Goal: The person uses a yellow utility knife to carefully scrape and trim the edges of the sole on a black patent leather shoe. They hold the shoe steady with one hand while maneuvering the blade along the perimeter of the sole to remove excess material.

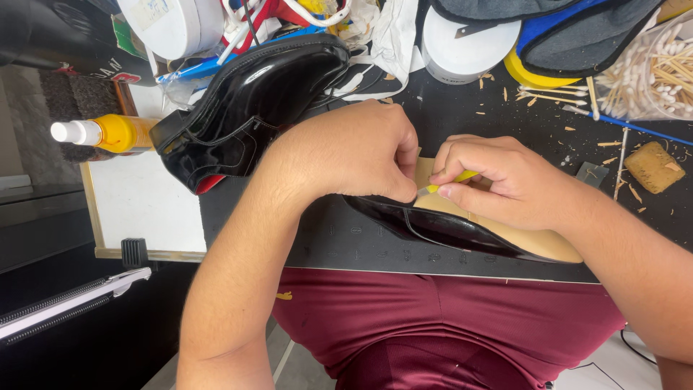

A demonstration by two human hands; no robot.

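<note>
Cluttered black workbench [505, 123]: left hand [354, 148] pinches glossy black shoe [433, 227] at bench front edge, right hand [505, 180] clamps yellow tool [451, 180] against its tan sole [534, 242], apparently trimming; steady pressure seems required.

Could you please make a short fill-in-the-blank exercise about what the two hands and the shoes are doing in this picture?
1. The right hand pinches a small tool whose handle is ____ in colour.
2. The left hand presses on the glossy black shoe that lies on its ____ on the work mat.
3. A second black shoe rests behind the left hand, beside an orange bottle with a ____ cap.
4. The clear tub at the far right holds cotton ____.

Missing words: yellow; side; white; swabs
</note>
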